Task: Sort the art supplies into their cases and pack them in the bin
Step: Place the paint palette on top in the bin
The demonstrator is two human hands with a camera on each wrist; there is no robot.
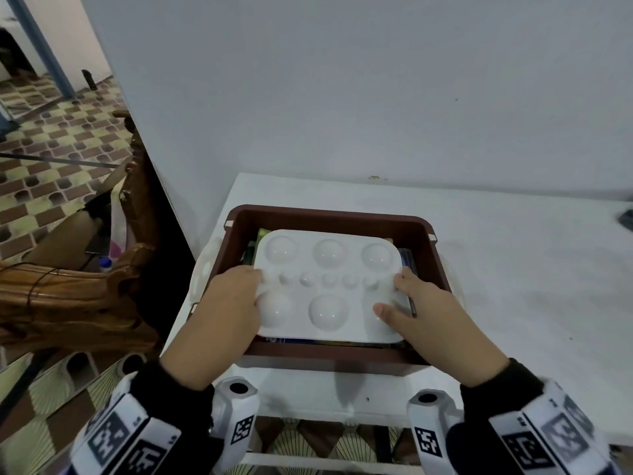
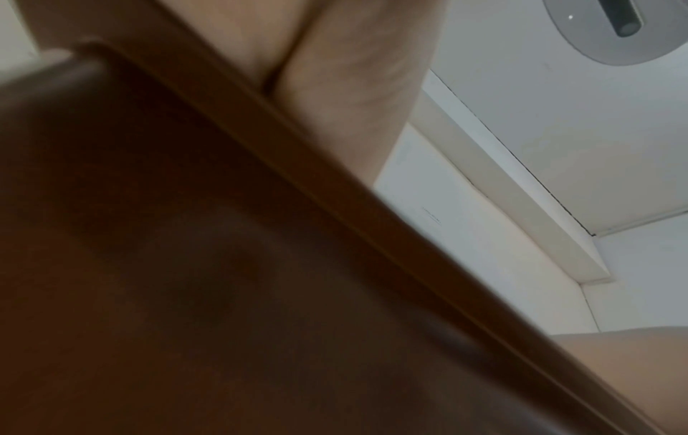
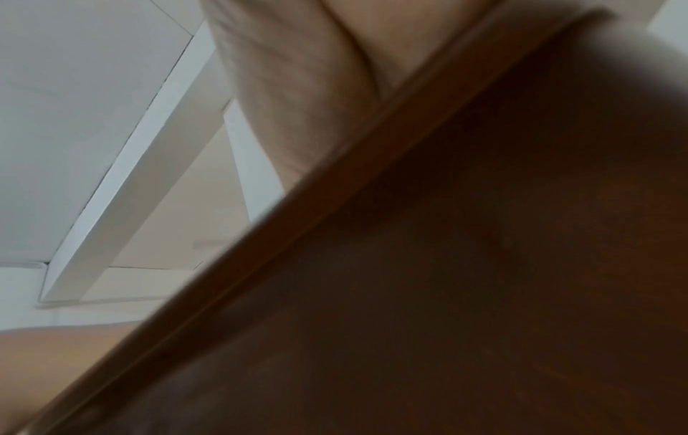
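A white paint palette [image 1: 329,286] with round wells lies flat across the top of the brown bin [image 1: 329,214]. My left hand [image 1: 233,299] grips its left edge. My right hand [image 1: 421,306] grips its right edge with the thumb on top. A thin dark stick [image 1: 413,305] shows beside the right fingers. Under the palette, a green case [image 1: 262,233] and a blue case [image 1: 407,260] peek out inside the bin. Both wrist views are blurred, showing only the bin's brown wall [image 2: 223,265] [image 3: 484,265] and a palm [image 2: 353,88] [image 3: 297,88].
The bin stands at the left end of a white table [image 1: 513,269] against a grey wall. Another white palette [image 1: 202,269] lies just left of the bin. A carved wooden chair [image 1: 85,296] stands to the left. A dark object [image 1: 627,219] sits at the table's far right.
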